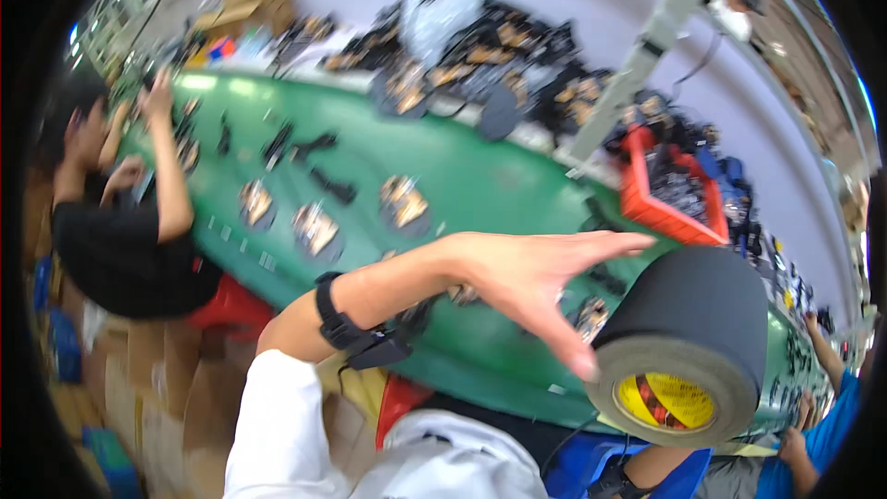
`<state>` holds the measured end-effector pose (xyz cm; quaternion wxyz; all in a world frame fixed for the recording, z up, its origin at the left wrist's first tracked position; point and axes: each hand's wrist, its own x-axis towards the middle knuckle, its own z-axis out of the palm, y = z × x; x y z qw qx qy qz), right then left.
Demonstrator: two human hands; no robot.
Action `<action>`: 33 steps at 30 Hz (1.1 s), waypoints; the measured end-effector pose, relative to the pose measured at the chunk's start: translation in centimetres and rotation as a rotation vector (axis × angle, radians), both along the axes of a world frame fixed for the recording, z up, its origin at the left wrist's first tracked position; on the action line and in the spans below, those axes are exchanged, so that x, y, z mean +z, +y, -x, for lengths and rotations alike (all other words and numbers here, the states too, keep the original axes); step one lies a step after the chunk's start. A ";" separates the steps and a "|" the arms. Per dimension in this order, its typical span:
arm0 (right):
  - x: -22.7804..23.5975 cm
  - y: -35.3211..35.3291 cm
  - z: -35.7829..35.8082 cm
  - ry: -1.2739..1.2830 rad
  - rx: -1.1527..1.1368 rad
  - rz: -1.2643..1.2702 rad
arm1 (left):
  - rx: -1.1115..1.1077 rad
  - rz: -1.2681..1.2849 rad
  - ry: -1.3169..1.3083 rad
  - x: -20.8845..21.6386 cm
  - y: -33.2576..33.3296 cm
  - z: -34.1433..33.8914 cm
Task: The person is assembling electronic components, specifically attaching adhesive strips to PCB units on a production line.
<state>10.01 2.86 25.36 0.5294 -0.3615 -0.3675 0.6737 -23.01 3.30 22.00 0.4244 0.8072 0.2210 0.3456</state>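
Observation:
My left hand (pixel 527 277) reaches across to the right over the green bench, its fingers and thumb spread wide. A lower fingertip comes up to the near edge of a large black roll of tape (pixel 698 314); I cannot tell whether it touches. The roll is tilted toward me, showing a grey-brown ring and a yellow label with red and black inside the core. My right forearm (pixel 656 467), with a dark band, shows under the roll. The right hand itself is hidden behind the roll, so its grip is not visible. A black strap with a small box (pixel 356 328) wraps my left forearm.
Round dark parts with tan pieces (pixel 404 205) and black cable bundles (pixel 333 185) lie on the green bench (pixel 499 203). A red bin (pixel 647 199) of dark parts stands at the far right. A person in black (pixel 125 249) works at left, another in blue (pixel 827 425) at right.

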 end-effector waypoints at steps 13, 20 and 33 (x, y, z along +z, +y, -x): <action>-5.9 -6.0 6.6 -0.128 0.631 -0.047 | 0.077 0.656 -1.159 -11.9 -22.2 -7.4; -2.5 -8.9 3.5 -0.426 0.395 -0.358 | 0.243 0.824 -0.927 -13.2 -26.5 -6.3; 10.1 -13.9 14.9 -1.274 1.405 -1.441 | 0.229 1.288 -0.421 -19.2 -30.7 0.0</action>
